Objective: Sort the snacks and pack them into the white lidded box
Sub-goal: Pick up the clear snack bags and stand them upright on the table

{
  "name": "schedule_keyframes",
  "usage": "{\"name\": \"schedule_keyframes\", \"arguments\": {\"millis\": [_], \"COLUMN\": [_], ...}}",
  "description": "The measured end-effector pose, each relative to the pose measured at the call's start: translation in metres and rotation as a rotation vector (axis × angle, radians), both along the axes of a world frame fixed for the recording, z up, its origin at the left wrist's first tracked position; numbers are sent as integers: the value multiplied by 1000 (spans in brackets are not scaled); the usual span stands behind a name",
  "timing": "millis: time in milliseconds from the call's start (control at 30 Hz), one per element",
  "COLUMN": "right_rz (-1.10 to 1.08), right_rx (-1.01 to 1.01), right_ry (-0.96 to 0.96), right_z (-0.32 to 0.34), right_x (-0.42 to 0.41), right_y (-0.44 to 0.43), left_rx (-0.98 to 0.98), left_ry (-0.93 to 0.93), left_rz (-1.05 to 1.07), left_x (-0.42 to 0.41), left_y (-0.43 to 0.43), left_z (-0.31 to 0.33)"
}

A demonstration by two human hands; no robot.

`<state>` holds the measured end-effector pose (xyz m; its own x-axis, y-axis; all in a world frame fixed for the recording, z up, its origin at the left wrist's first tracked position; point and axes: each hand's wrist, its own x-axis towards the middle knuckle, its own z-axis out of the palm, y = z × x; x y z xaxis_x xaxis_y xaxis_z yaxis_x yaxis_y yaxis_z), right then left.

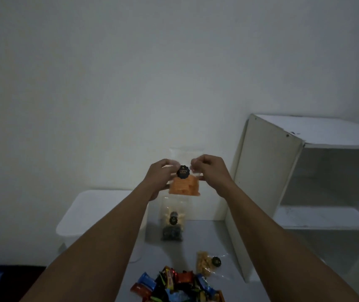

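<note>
Dim room, pale wall, grey table (198, 247). One white box (91, 214) sits on it, lid on. There are three clear bags. The orange bag (184, 186) is raised above the box's right end, pinched at its top by the left hand (160, 175) and right hand (209, 171). The second bag (173, 221) stands just right of the box, and the third (209, 263) lies nearer. One shelf (304, 182) stands well right of the box. The wrapped sweets (174, 284) are cut off and can't be counted.

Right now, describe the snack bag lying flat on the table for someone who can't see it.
Find the white shelf unit on the right. Beside its base, just behind the pile of wrapped candies, lies a clear bag of pale yellow snacks. It alone lies flat: the tall bag stands by the white box, and the orange bag is held up.
</note>
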<state>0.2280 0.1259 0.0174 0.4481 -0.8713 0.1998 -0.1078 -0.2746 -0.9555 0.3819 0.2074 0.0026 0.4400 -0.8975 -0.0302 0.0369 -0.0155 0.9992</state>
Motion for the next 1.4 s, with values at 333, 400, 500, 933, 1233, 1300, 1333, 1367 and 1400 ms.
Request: {"name": "schedule_keyframes", "arguments": {"millis": [333, 400, 500, 933, 1233, 1300, 1333, 1367, 1400], "right_rz": [33, 42, 65, 70, 82, 73, 69, 66, 65], "right_rx": [-58, -47, -28, -64, -141, -162, -163, -160, -153], "right_ry": [-97, -103, -115, -111, -26, -7, -9, -16, -24], "right_z": [38, 43, 46, 57, 57, 58, 58, 59, 59], "right_x": [1, -1, -3, -11, -11, -12, -12, -13, -14], "right_y": [11, 12, 13, 11, 9, 7, 7, 6, 5], "left_rx": [-150, -176, -195, -206, -196, -200, -213, -228, -239], "left_ry": [32, 75, 81, 110, 25, 58, 89, 117, 133], "left_rz": [19, 10, 17, -1, -15, -26, -25, -23, -16], "left_x": [0, -1, -2, -5, -10, -10, -10, -9, -8], "left_y": [8, 10, 11, 10, 8, 7, 7, 7, 7], "left_z": [45, 48, 53, 63, 61, 59, 59, 59, 59]}}
